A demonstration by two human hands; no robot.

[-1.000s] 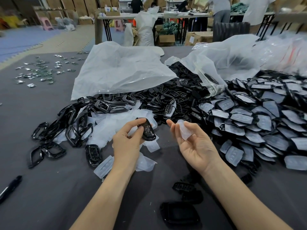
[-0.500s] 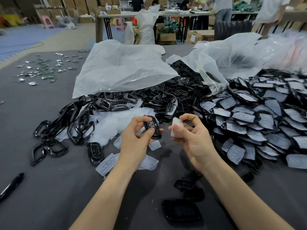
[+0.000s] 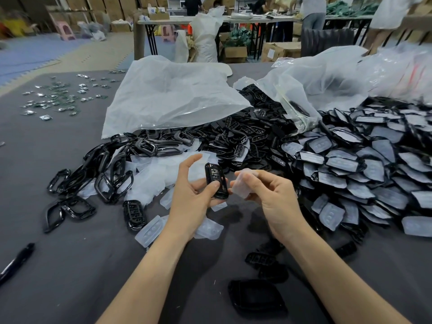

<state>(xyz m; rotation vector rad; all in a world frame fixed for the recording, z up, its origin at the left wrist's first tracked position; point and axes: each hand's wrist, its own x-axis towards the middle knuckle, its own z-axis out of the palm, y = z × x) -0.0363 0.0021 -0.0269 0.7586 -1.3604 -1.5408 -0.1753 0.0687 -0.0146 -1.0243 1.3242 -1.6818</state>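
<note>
Black plastic formed the key-fob shell [image 3: 216, 181], which stood nearly upright at the centre of the view in the left hand [image 3: 194, 197]. That hand's grip was half closed on it. The thumb lay across the shell's lower face with fingers behind it, and the index finger rose free toward 12 o'clock. At the shell's 3 o'clock, just beside its edge, the right hand [image 3: 273, 199] pinched a translucent button pad [image 3: 242, 183] between thumb and fingertips. Its grip was closed snugly on the pad, with the remaining fingers curled underneath.

Both hands hovered over the grey counter [image 3: 70, 277]. Loose pads [image 3: 154, 178] lay spread at 10 o'clock from the hands, and a tangle of glossy black frames [image 3: 105, 176] lay at 9 o'clock. A heap of bare black shells [image 3: 245, 136] sat at 12 o'clock, partly under a clear bag [image 3: 168, 97]. A second bag [image 3: 327, 83] lay at 1 o'clock. At 3 o'clock spread a large pile of shells with pads fitted [image 3: 362, 171]. Far off at 10 o'clock, small metal parts [image 3: 58, 99] were scattered. A pen [image 3: 17, 260] lay at 8 o'clock and a lone dark casing [image 3: 254, 298] at 6 o'clock.
</note>
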